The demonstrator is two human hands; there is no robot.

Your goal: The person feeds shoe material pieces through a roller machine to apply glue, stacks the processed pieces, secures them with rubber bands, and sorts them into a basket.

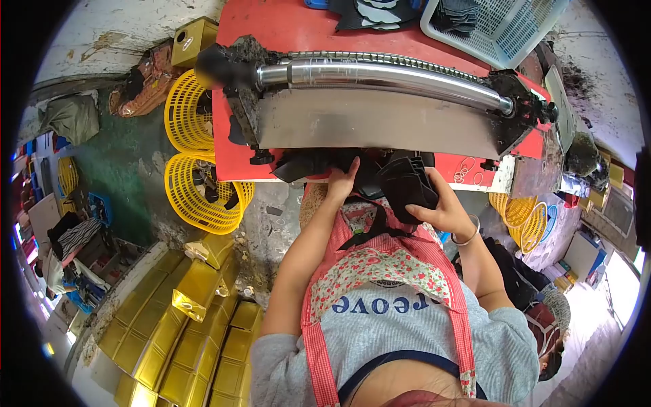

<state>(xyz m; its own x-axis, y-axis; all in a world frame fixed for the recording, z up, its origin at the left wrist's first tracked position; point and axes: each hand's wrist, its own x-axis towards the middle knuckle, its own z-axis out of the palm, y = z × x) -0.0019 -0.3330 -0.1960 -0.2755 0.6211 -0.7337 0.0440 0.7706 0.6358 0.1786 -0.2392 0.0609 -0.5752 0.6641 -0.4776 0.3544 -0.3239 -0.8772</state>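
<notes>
My right hand (444,210) grips a stack of black flat cut pieces (405,184), thumb on the near side and fingers round the right edge. My left hand (343,180) is at the front edge of the red table, closed on other dark cut pieces (308,165); some of its fingers are hidden. These pieces lie just below the metal plate (373,122) of a roller machine, whose shiny roller (386,74) runs across above. More black material shows between my two hands, its shape hard to make out.
Several rubber bands (464,171) lie on the red table (254,27), right of my hands. A pale blue basket (505,51) at the back holds dark pieces. Yellow baskets (180,203) stand left of the table, with gold boxes (196,325) below. A person (542,325) is at the lower right.
</notes>
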